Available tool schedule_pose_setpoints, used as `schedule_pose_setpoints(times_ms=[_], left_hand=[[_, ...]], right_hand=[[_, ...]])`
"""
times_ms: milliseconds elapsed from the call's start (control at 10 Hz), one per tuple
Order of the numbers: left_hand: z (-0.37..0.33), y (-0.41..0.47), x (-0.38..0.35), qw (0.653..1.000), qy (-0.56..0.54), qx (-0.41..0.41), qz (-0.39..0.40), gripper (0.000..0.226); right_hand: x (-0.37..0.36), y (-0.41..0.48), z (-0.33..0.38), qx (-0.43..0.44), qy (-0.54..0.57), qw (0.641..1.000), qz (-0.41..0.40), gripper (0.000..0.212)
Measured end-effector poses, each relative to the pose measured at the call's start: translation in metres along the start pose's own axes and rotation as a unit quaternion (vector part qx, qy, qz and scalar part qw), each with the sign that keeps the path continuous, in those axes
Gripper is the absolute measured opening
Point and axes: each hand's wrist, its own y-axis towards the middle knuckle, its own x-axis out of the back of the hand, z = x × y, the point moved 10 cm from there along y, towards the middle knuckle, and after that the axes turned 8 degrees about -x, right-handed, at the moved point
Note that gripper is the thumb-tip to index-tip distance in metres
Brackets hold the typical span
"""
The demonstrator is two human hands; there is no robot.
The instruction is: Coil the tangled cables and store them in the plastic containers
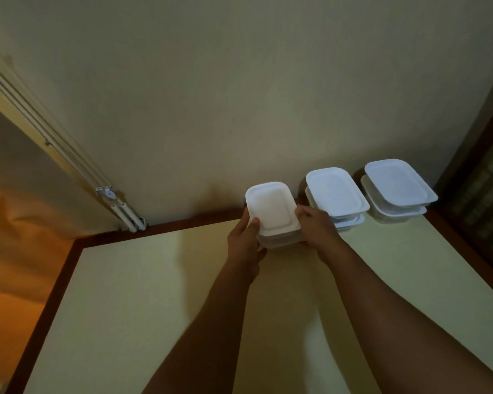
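A clear plastic container with a white lid sits at the far edge of the pale table, close to the wall. My left hand grips its left side, thumb on the lid's edge. My right hand grips its right side. To the right stand two more stacks of lidded containers, one in the middle and one at the far right. No cables are in sight, and the contents of the containers are hidden.
The table has a dark wooden rim and butts against a plain wall. White pipes run down the wall at the left corner. A dark wooden panel stands at the right.
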Motion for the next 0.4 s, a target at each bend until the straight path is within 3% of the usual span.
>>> schedule_pose_setpoints(times_ms=[300, 400], left_hand=[[-0.0049, 0.0155, -0.0024, 1.000, 0.000, 0.003, 0.010, 0.042], [-0.0021, 0.0133, 0.0009, 0.999, -0.001, -0.006, 0.038, 0.049]], right_hand=[[-0.0005, 0.0130, 0.0051, -0.015, -0.003, 1.000, -0.011, 0.032], [0.0049, 0.0054, 0.0066, 0.002, -0.010, 0.999, -0.050, 0.033]])
